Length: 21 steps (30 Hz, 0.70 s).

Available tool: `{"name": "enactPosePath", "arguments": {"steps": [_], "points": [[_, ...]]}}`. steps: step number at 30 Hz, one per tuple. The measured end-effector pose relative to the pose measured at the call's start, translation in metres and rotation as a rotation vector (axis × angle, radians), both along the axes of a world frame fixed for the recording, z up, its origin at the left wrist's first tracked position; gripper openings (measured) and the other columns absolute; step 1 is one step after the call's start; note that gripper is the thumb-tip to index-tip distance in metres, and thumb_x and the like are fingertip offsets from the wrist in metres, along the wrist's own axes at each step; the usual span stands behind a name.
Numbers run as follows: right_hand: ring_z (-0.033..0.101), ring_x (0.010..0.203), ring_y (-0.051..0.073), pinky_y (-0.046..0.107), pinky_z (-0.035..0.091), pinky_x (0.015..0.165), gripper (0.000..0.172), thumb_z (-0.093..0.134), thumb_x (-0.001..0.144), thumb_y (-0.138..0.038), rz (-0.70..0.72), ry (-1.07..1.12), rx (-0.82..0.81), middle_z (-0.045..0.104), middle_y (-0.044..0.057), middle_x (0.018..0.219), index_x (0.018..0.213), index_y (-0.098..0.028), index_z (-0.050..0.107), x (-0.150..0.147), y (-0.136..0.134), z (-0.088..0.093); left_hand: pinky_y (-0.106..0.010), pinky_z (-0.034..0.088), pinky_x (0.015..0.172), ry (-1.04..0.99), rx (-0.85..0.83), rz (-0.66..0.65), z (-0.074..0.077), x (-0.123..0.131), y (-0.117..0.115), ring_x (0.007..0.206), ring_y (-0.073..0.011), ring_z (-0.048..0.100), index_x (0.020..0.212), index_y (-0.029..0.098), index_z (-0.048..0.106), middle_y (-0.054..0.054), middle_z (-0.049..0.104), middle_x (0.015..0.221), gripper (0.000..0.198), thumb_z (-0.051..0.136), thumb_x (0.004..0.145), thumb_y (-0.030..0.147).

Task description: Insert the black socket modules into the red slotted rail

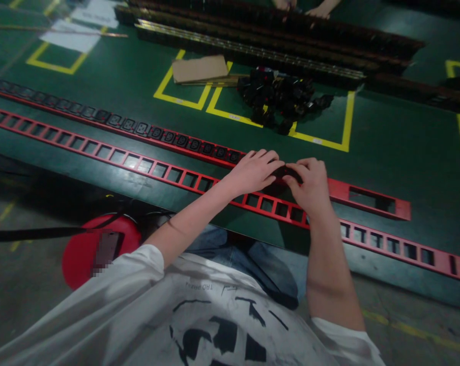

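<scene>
A red rail (340,190) lies across the green table, its left part filled with a row of black power sockets (169,136). My left hand (253,173) lies over this rail at the right end of that row, thumb and fingertips closed on a black socket (294,173). From the other side my right hand (312,185) pinches the same dark piece between thumb and fingers. Fingers partly hide it, so how it sits in the rail cannot be made out. Nearer to me runs a second red rail (253,201) with open rectangular slots; my forearms cross above it.
A heap of black parts (279,96) lies beyond the rails, beside a cardboard piece (200,69). Long dark rails (260,35) stretch behind them. Another person's hands (317,11) show at the far edge. A red stool (81,254) bearing a phone stands at lower left.
</scene>
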State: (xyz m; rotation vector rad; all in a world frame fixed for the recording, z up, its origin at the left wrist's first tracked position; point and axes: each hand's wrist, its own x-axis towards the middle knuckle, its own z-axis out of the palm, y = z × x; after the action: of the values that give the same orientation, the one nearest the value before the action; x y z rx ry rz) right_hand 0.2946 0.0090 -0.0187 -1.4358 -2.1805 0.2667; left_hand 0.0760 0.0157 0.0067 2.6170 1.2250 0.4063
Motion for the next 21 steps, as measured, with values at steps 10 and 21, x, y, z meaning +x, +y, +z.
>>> {"name": "enactPosePath", "arguments": {"steps": [10, 21], "points": [[0.054, 0.103, 0.032, 0.053, 0.05, 0.093, 0.027, 0.066, 0.088, -0.028, 0.016, 0.013, 0.009, 0.062, 0.011, 0.108, 0.114, -0.022, 0.07, 0.001, -0.004, 0.006, -0.04, 0.044, 0.096, 0.03, 0.044, -0.013, 0.001, 0.001, -0.001, 0.12, -0.0265, 0.055, 0.14, 0.021, 0.056, -0.01, 0.061, 0.133, 0.04, 0.051, 0.101, 0.029], [0.057, 0.109, 0.032, 0.053, 0.051, 0.094, 0.032, 0.061, 0.095, -0.037, -0.053, 0.01, 0.014, 0.065, 0.012, 0.116, 0.122, -0.023, 0.07, 0.008, -0.01, 0.016, -0.045, 0.043, 0.106, -0.03, 0.065, 0.079, -0.003, 0.002, -0.002, 0.12, -0.0275, 0.058, 0.133, 0.019, 0.062, -0.01, 0.065, 0.127, 0.038, 0.056, 0.098, 0.033]]}}
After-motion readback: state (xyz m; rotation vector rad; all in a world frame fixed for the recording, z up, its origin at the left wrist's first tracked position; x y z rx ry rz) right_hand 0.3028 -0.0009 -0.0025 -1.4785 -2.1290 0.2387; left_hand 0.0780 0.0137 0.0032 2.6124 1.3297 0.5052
